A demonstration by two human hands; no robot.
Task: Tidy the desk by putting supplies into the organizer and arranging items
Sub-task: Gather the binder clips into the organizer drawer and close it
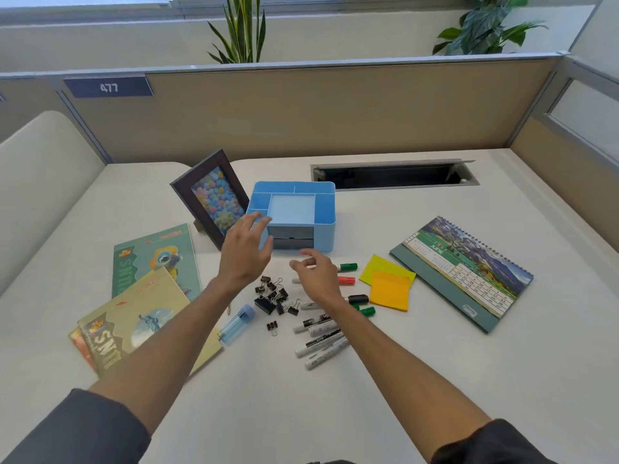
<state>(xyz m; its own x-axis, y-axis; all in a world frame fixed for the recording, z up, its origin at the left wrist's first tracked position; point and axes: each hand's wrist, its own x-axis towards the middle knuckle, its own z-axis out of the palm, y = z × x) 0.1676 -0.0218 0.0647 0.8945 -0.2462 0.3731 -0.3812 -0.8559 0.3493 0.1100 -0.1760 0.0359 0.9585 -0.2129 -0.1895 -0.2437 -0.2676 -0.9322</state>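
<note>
A blue organizer (303,214) sits mid-desk. The left hand (246,251), fingers spread and empty, hovers at its front-left corner; the right hand (316,274), loosely open, hangs over the markers (320,341).

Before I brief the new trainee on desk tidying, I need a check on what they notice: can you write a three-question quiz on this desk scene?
1. True or false: the blue plastic desk organizer already holds markers.
2. Which hand reaches nearest the organizer: A left hand, B right hand?
3. What lies between the black binder clips and the green spiral desk calendar?

Key: 1 false, its compartments look empty; 2 A; 3 yellow and orange sticky notes, plus markers.
</note>
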